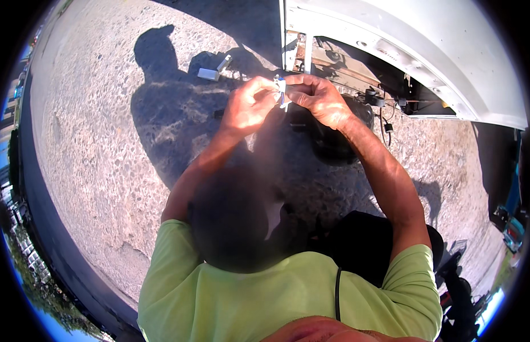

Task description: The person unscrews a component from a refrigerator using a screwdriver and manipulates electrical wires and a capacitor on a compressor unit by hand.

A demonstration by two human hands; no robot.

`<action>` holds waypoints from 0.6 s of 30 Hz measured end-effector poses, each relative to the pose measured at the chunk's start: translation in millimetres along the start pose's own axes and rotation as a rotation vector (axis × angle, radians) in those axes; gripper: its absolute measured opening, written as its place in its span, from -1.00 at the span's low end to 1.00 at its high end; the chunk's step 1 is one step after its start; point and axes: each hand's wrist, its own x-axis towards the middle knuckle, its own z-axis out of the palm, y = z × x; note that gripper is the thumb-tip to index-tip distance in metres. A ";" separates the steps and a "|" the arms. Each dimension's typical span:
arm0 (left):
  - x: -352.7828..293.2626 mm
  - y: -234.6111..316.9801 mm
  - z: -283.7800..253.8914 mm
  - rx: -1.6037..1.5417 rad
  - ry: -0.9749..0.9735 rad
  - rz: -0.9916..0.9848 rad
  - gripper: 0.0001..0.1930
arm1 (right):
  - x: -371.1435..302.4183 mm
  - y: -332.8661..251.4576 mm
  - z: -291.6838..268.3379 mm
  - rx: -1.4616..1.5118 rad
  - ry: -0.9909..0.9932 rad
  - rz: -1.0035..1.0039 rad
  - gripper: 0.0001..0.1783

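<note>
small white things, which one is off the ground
The white-and-blue item, held up by the left hand and right hand; the white box and the narrower white piece lie on the ground.

I am outdoors, on rough, stony ground (94, 148) beside a white vehicle (441, 45); hard sunlight casts a person's shadow (156, 108) near that vehicle.
</note>
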 end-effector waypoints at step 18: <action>-14.7 -21.9 -65.1 -0.409 -0.030 -0.252 -0.80 | -3.3 16.0 3.5 0.064 0.217 -0.164 -0.77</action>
